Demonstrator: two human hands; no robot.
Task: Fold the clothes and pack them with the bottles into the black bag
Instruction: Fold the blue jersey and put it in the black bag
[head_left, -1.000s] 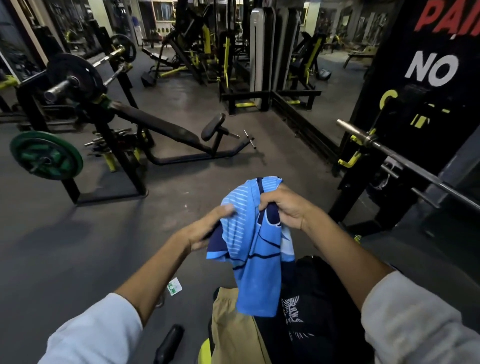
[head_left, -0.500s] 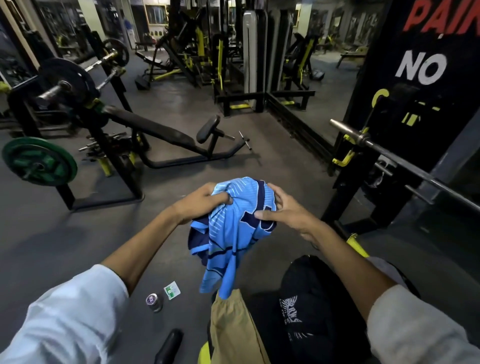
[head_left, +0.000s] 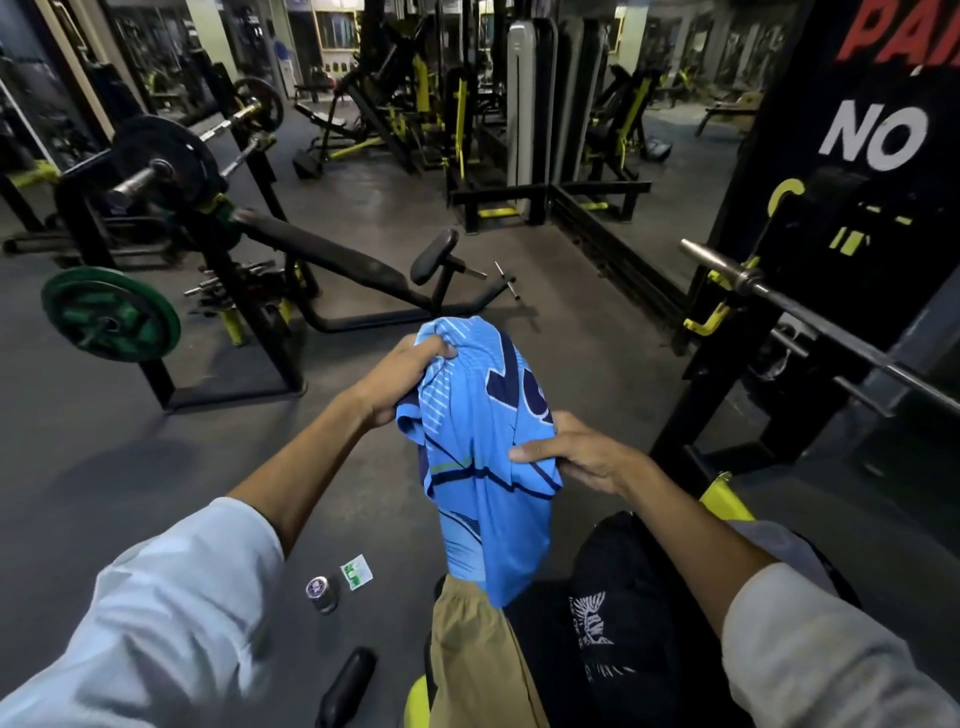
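Observation:
A light blue jersey (head_left: 483, 493) with navy stripes hangs bunched in front of me. My left hand (head_left: 400, 379) clutches its upper left part, and my right hand (head_left: 576, 457) pinches its right side lower down. Below the jersey lies a tan garment (head_left: 478, 660) draped over the seat. To its right sits the black bag (head_left: 623, 597) with a white winged print. A black bottle (head_left: 345, 686) lies on the floor at the bottom. A small metal can (head_left: 322, 594) stands on the floor farther up.
A small green and white packet (head_left: 356, 571) lies beside the can. A black bench (head_left: 332, 260) with plate-loaded rack and a green weight plate (head_left: 109, 314) stands ahead left. A steel barbell (head_left: 810, 317) juts in from the right. The yellow seat edge (head_left: 724, 499) shows beside my right arm.
My right hand slid from the top of the jersey down its right side. The left hand rose to grip the upper part. The jersey turned and now hangs longer.

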